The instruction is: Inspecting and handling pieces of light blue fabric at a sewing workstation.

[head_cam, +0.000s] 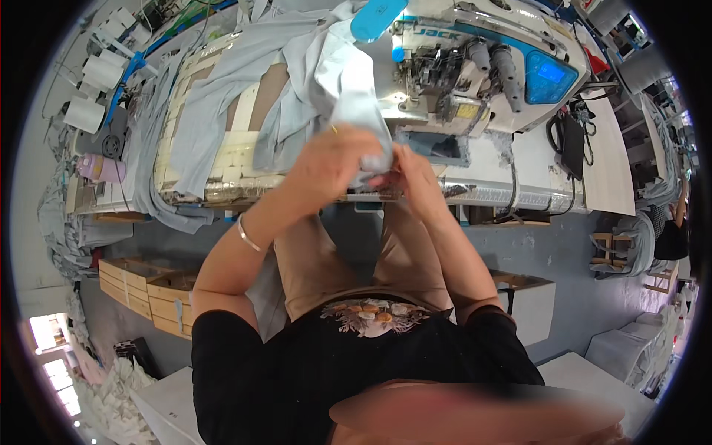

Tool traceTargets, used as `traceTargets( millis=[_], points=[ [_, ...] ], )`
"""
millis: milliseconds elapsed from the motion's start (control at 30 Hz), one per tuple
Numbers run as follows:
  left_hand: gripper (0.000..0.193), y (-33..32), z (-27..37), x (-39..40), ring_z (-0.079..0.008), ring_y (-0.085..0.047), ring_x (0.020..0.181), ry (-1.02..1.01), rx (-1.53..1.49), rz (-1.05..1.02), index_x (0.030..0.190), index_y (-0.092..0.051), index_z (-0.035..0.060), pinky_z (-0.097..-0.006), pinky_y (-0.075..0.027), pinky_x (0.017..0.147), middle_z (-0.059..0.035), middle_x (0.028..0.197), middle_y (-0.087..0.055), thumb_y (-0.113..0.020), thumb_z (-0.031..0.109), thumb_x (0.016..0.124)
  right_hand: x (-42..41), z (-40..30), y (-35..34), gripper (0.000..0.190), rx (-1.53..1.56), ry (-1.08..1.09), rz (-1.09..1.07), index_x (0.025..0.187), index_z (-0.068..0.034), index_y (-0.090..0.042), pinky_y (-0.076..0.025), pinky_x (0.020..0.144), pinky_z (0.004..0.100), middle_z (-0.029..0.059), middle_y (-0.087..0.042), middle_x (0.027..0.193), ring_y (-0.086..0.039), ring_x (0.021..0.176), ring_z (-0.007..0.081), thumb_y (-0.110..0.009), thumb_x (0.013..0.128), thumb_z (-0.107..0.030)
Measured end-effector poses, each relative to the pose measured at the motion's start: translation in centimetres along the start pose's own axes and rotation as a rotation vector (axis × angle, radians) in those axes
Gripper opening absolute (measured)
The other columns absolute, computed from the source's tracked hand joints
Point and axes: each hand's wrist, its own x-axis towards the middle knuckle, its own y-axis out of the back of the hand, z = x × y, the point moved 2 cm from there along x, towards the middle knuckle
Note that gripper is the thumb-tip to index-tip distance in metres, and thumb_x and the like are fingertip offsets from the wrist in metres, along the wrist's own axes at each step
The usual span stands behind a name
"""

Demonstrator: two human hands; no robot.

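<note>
My left hand (336, 161) is closed on a light grey piece of fabric (364, 111) at the table's front edge. Close by on the right, my right hand (414, 178) has its fingers at the same fabric's edge; motion blur hides the exact fingertips. The fabric runs up from my hands toward the bed of a white and blue Jack sewing machine (489, 55). More grey fabric pieces (222, 100) lie spread over the taped, padded surface to the left. A blue oval plate (378, 19) is at the top, beside the machine head.
White thread cones (86, 114) and a pink bottle (100, 168) stand at the far left. A wooden box (172, 295) is on the floor at left. A black device with cables (573, 144) lies right of the machine. Another person (670, 239) is at the far right.
</note>
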Motion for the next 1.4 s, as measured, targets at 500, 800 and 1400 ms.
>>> traceTargets(
  millis=[500, 800, 1400],
  points=[
    [0.067, 2.4, -8.8, 3.5, -0.0181, -0.057, 0.098, 0.881, -0.46, 0.319, 0.122, -0.048, -0.0039, -0.0305, -0.049, 0.075, -0.0132, 0.12, -0.051, -0.074, 0.036, 0.074, -14.8, 4.0, -0.7, 0.02, -0.991, -0.215, -0.965, 0.093, -0.005, -0.066, -0.05, 0.068, 0.0404, 0.0179, -0.065, 0.084, -0.062, 0.075, 0.0346, -0.056, 0.076, -0.006],
    [0.042, 2.5, -14.5, 4.9, -0.0203, -0.059, 0.091, 0.886, -0.647, 0.182, 0.11, -0.056, -0.0045, -0.0325, -0.048, 0.077, -0.0101, 0.103, -0.062, -0.067, 0.021, 0.079, -13.9, 5.7, 0.1, 0.028, -1.185, -0.3, -0.871, 0.105, -0.006, -0.063, -0.051, 0.069, 0.0424, 0.018, -0.064, 0.086, -0.063, 0.081, 0.0362, -0.059, 0.08, -0.018],
    [0.039, 0.7, 5.3, -13.0, -0.0146, -0.051, 0.11, 1.04, -0.819, 0.502, 0.127, -0.044, 0.0009, -0.0303, -0.043, 0.092, -0.0065, 0.119, -0.054, -0.053, 0.009, 0.09, -4.7, -0.6, -9.4, 0.023, -0.708, 0.448, -0.008, 0.089, -0.005, -0.057, -0.045, 0.061, 0.0327, 0.0091, -0.053, 0.081, -0.055, 0.069, 0.0267, -0.068, 0.07, 0.0]
  ],
)
